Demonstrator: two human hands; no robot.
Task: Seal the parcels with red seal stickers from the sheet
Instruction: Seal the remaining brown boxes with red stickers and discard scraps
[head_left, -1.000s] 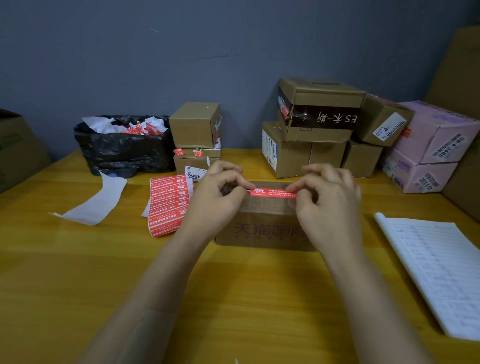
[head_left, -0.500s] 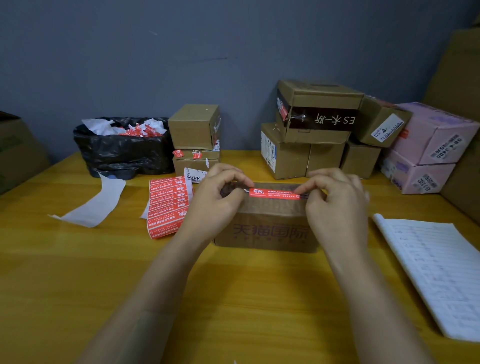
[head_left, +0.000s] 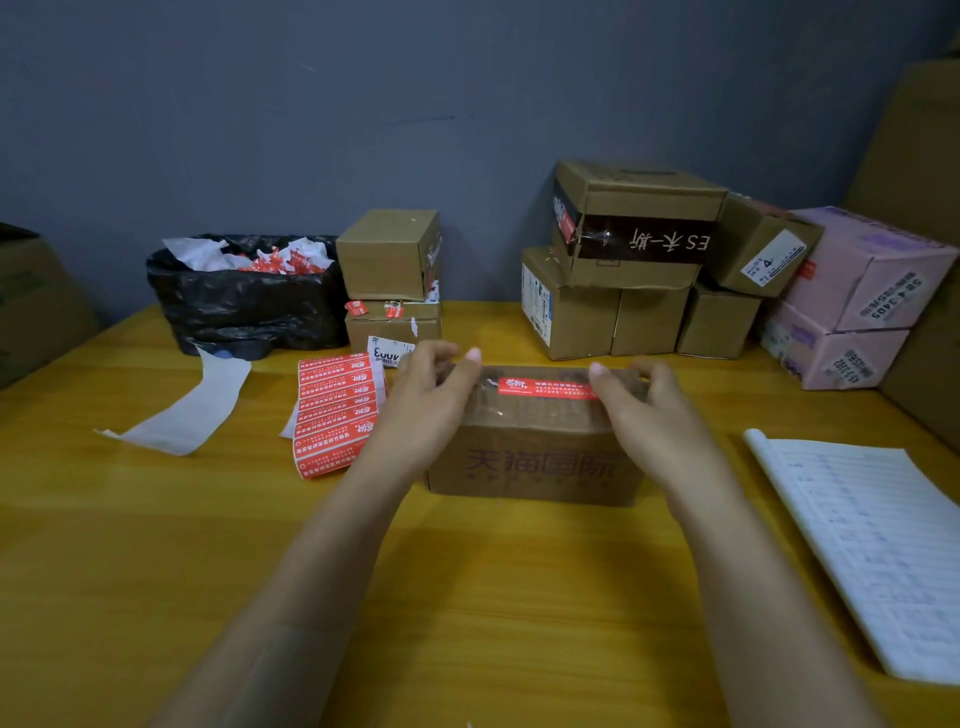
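A brown cardboard parcel with dark printed characters on its front stands on the table in front of me. A red seal sticker lies flat along its top. My left hand rests at the parcel's left top end, fingers loosely curled and thumb lifted clear of the sticker. At the right top end, my right hand rests the same way, its thumb just off the sticker's right end. The sheet of red seal stickers lies on the table left of the parcel.
A black bag of backing scraps stands back left, beside two stacked small boxes. A white backing strip lies on the table. Brown boxes and pink ones are stacked back right. An open notebook lies right.
Both hands pinched the sticker's ends above the parcel before. Now the sticker lies on the top and the fingers have let go and moved apart to the parcel's ends.
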